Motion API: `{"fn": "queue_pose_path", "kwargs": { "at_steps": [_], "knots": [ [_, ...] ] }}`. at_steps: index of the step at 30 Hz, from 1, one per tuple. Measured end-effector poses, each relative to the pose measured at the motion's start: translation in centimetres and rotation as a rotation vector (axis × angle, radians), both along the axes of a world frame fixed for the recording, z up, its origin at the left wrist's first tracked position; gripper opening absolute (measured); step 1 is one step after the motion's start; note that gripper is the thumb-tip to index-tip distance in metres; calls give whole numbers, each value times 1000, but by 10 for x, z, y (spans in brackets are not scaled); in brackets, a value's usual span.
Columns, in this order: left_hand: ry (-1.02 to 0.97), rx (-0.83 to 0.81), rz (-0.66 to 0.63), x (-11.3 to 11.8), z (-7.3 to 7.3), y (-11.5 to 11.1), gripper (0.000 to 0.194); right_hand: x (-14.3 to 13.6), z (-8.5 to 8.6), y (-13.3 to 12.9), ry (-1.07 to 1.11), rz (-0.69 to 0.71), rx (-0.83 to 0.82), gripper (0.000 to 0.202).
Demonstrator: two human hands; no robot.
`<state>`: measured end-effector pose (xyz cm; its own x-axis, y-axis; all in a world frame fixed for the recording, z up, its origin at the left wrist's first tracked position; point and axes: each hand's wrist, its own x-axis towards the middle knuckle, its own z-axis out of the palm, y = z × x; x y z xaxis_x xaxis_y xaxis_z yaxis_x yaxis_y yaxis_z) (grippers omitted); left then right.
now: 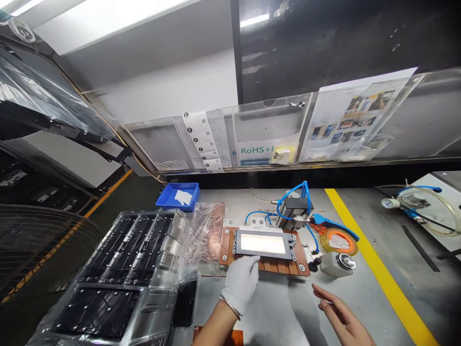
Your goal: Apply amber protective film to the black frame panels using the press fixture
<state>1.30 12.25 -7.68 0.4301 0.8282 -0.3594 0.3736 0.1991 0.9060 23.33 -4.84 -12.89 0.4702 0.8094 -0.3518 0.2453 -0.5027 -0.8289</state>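
Observation:
My left hand [240, 281], in a white glove, reaches to the front edge of a fixture. Its fingers are curled together against the near side of a dark rectangular frame with a pale, bright middle [262, 243]; whatever they may hold is hidden. That frame lies on a copper-brown fixture plate [268, 268] with screws at its corners. My right hand [340, 315] is bare and held over the bench in front of the fixture's right end, fingers stretched out with nothing in them. Close to it stands a white bottle with a metal top [337, 265].
At left, a clear plastic tray [151, 307] holds several black panels. A phone-like black slab [185, 302], bubble wrap [205, 230] and a blue bin [178, 196] are nearby. A pneumatic cylinder [296, 207] with blue hoses rises behind the fixture; tape rolls [338, 241] lie right.

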Motion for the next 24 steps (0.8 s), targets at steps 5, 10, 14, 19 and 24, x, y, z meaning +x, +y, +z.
{"fn": "queue_pose_path", "kwargs": {
  "at_steps": [5, 10, 14, 19, 24],
  "knots": [
    [196, 454, -304, 16, -9, 17, 57, 22, 0, 37, -444, 152, 157, 49],
    [435, 676, -437, 24, -37, 15, 77, 39, -5, 63, -539, 260, 106, 54],
    [440, 672, -444, 16, -32, 16, 80, 45, 6, 67, -535, 282, 51, 52],
    [532, 543, -56, -18, -15, 32, 62, 40, 15, 64, -449, 220, 9, 51],
    [479, 284, 6, -37, -20, 57, 48, 18, 1, 86, -247, 113, 45, 71]
  ]
}}
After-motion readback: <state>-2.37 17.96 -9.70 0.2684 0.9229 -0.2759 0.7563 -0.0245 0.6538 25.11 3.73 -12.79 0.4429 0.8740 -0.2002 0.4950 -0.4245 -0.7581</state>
